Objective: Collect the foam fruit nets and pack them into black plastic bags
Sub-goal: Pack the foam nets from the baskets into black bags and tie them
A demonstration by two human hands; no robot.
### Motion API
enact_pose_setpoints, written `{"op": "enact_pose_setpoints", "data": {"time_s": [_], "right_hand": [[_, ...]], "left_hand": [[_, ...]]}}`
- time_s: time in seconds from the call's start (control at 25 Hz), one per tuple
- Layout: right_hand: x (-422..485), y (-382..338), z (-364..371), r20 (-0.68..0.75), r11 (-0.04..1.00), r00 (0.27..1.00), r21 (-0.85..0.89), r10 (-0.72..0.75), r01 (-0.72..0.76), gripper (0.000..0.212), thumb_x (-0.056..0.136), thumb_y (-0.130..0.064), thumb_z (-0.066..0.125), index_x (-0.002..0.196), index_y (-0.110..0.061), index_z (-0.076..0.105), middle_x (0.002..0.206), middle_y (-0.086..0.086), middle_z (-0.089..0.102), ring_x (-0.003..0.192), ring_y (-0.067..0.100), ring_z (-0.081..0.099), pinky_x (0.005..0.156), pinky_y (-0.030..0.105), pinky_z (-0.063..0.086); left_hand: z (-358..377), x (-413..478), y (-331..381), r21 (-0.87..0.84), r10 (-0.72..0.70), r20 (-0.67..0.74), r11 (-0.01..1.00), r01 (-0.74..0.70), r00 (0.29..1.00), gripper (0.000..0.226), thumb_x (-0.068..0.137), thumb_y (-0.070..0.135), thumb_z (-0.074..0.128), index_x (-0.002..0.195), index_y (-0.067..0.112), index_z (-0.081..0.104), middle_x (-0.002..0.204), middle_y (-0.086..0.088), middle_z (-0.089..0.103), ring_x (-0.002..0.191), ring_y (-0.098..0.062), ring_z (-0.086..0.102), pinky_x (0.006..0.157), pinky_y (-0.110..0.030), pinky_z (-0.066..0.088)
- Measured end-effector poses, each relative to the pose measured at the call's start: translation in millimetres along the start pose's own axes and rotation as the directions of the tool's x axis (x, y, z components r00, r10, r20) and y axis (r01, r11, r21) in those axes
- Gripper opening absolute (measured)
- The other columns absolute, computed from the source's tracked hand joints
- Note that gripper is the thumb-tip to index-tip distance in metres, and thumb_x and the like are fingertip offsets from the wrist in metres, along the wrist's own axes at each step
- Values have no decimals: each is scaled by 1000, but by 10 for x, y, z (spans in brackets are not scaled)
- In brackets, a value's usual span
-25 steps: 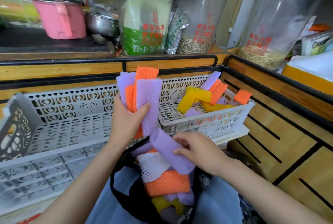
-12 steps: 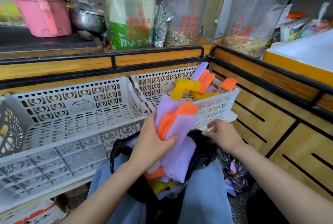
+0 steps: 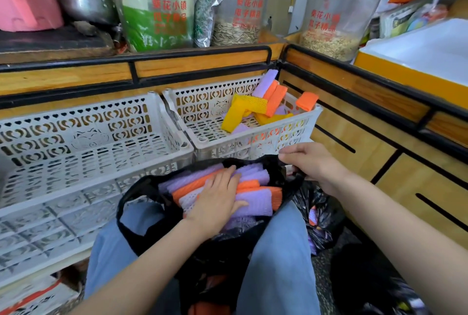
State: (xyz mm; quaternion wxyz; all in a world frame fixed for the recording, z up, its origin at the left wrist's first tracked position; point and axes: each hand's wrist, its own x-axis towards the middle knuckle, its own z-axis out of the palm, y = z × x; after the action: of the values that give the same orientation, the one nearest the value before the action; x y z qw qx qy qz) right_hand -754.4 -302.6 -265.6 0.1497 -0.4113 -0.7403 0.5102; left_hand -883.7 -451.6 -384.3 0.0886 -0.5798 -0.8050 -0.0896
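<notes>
While the left hand [image 3: 217,198] presses straight-fingered on the foam nets [image 3: 253,200] packed in the black plastic bag [image 3: 141,203] on the lap, the right hand [image 3: 314,165] pinches its rim. This bag looks nearly full. About nine loose nets [image 3: 243,109] remain in the right basket [image 3: 255,137]: roughly three each of orange, yellow and purple. A second black bag [image 3: 321,218] sits beside the knee.

left hand [image 3: 218,200] flat, right hand [image 3: 312,162] pinching
</notes>
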Motion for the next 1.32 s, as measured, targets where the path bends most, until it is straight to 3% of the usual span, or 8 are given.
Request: {"op": "enact_pose_setpoints", "data": {"time_s": [0.2,0.36,0.56,0.72,0.88,1.08,1.2,1.32], "right_hand": [[-12,-23,-61,-34,996,997,43,-74,75,11,86,-10,66,97,-13,67,84,4,65,54,5,51,45,6,39],[130,11,-22,-62,982,980,-21,-189,188,5,85,-11,67,89,-14,68,80,2,66,56,1,55,62,14,46],[409,110,-80,-107,869,916,-376,-386,322,4,86,-15,65,83,-18,67,81,-7,64,65,-6,52,60,6,38],[506,94,-144,92,767,902,-495,-422,410,1,88,-22,64,87,-23,63,83,-11,63,62,-15,50,57,5,37],[521,-6,-32,431,504,802,-625,-413,595,16,91,-43,54,100,-31,60,98,-18,60,74,-6,46,64,5,35],[1056,-283,-4,361,756,816,-332,-450,564,41,84,-58,41,102,-28,62,94,-17,61,80,2,55,70,15,42],[1831,-269,18,238,767,847,-360,-475,531,28,92,-39,50,115,-24,54,110,-15,55,94,6,56,79,23,46],[2646,-150,123,187,725,870,-489,-455,485,42,94,-28,55,132,-13,43,134,4,47,116,20,50,93,31,43]], "left_hand": [[295,170,7,62,139,0,988,-139,990,48,86,41,34,124,24,59,89,-3,63,83,-24,62,81,-31,40],[336,282,-12,75,90,297,990,-117,951,47,100,42,30,143,23,33,126,-10,49,118,-29,47,97,-36,35],[232,210,-96,31,197,56,980,-199,979,39,84,43,40,106,16,57,101,-5,56,89,-24,57,78,-32,35],[92,178,-264,43,298,1,954,-298,955,44,79,43,44,114,18,54,103,-4,60,92,-22,58,86,-32,33],[-165,371,-417,113,363,-34,927,-357,931,38,87,46,42,111,19,51,101,-5,59,86,-23,57,80,-35,35],[-577,1057,-712,157,437,-253,899,-409,863,36,96,41,32,110,12,49,100,-9,58,88,-25,50,77,-37,36],[-556,1730,-1042,118,302,-263,953,-280,916,33,94,35,35,111,12,50,105,-10,56,94,-28,52,80,-38,34],[-231,2344,-1327,-31,45,-145,998,-50,988,37,98,37,39,128,15,45,123,-4,48,115,-22,45,93,-33,30]]}}
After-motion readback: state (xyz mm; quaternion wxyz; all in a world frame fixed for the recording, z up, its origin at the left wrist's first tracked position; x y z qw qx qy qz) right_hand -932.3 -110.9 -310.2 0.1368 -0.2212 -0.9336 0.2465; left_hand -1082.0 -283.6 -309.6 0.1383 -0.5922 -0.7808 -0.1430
